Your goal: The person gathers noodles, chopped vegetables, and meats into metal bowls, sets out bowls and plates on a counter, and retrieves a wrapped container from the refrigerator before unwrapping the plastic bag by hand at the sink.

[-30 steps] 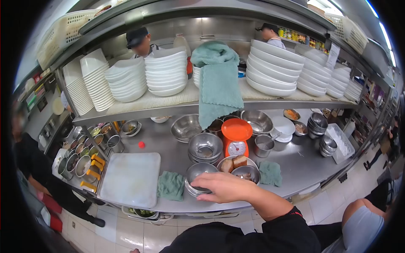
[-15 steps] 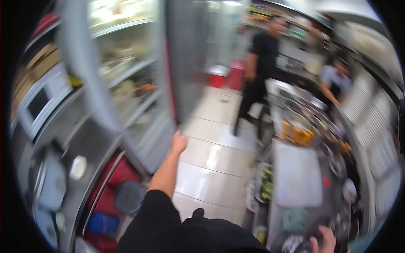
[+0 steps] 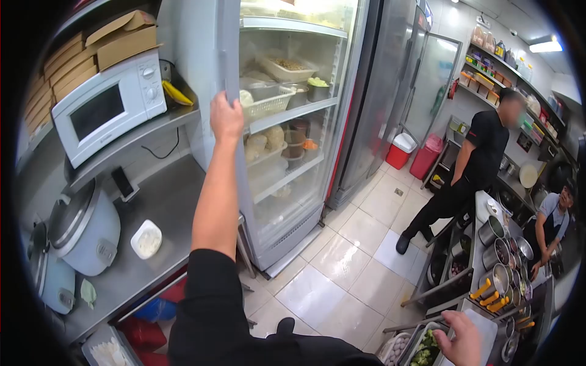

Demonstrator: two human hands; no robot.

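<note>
My left hand (image 3: 227, 117) is stretched out to the handle edge of the glass-door refrigerator (image 3: 244, 201), its fingers curled round the edge. Behind the glass stand a white basket (image 3: 268, 105), a tray of brown food (image 3: 288, 68) and several containers on shelves. At the lower right, my right hand (image 3: 459, 338) has its fingers apart and holds nothing. It hovers over the corner of a tray of green vegetables (image 3: 425, 349) and a white cutting board (image 3: 482, 329).
A microwave (image 3: 110, 105), a rice cooker (image 3: 85, 229) and a white tub (image 3: 146, 239) are on the left. One person (image 3: 482, 146) stands by the right-hand counter; another (image 3: 546, 226) is behind it. Red bins (image 3: 400, 151) stand farther back on the tiled floor.
The view has swung left and become sharper. My left hand has moved from over the floor area to the refrigerator door's edge. My right hand still has its fingers apart.
</note>
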